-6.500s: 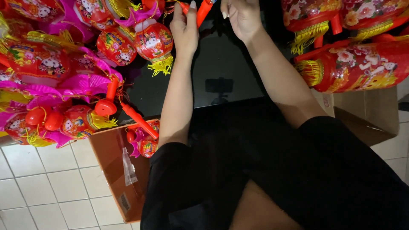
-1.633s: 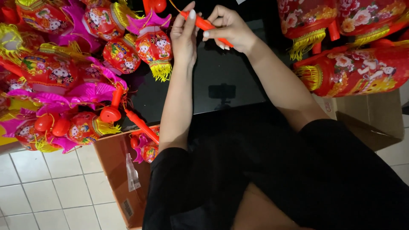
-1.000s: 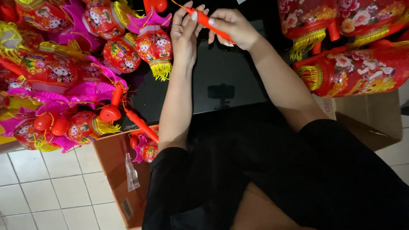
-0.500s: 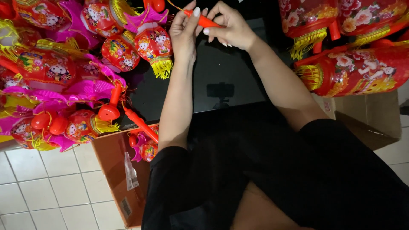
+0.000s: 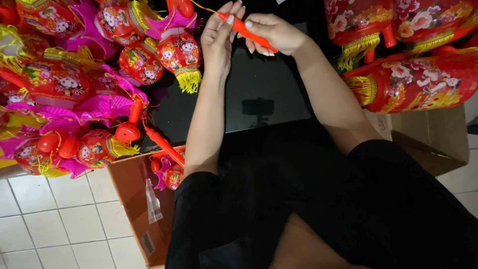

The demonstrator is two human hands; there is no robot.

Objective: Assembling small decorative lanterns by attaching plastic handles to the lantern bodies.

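Right hand pinches an orange stick; left hand pinches its tip. Below the grip, a cardboard box holds lanterns.

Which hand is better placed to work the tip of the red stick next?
Left hand: its fingertips pinch the tip of the red stick, while the right hand grips the shaft.

Two hands are up at the top: the left hand and the right hand, with one red stick between them. Right of the hands lie three big red lanterns. Left of them is a heap of small lanterns, at least eight, too tangled to count exactly. Below the hands stand two cardboard boxes.
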